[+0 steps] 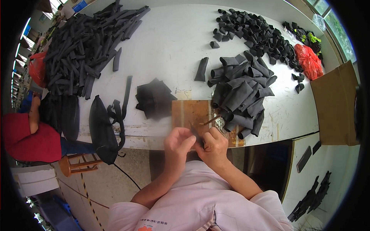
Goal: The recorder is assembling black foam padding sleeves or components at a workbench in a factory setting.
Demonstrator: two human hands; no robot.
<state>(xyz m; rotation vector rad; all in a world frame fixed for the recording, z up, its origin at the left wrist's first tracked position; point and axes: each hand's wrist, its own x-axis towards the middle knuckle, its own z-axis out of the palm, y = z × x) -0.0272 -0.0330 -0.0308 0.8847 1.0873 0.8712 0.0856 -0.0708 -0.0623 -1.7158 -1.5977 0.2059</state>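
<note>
My left hand (pixel 178 143) and my right hand (pixel 214 147) meet at the table's front edge. Between them is a small dark fabric piece (pixel 197 138), its pointed end sticking up. The right fingers are curled tightly on it, and the left thumb and fingers pinch it from the other side; part of it is hidden by them. Just beyond lies a brown wooden board (pixel 187 109) with a thin brown stick-like tool (pixel 210 121) near its right side. Dark fabric tubes (pixel 243 90) are heaped at the board's right, and flat dark fabric pieces (pixel 154 98) are stacked at its left.
A large pile of dark strips (pixel 83 46) fills the far left of the white table (pixel 173 42). Small dark loops (pixel 250 30) lie far right, near a red plastic bag (pixel 308 61) and a cardboard box (pixel 334 106). A person in red (pixel 29 136) sits at the left.
</note>
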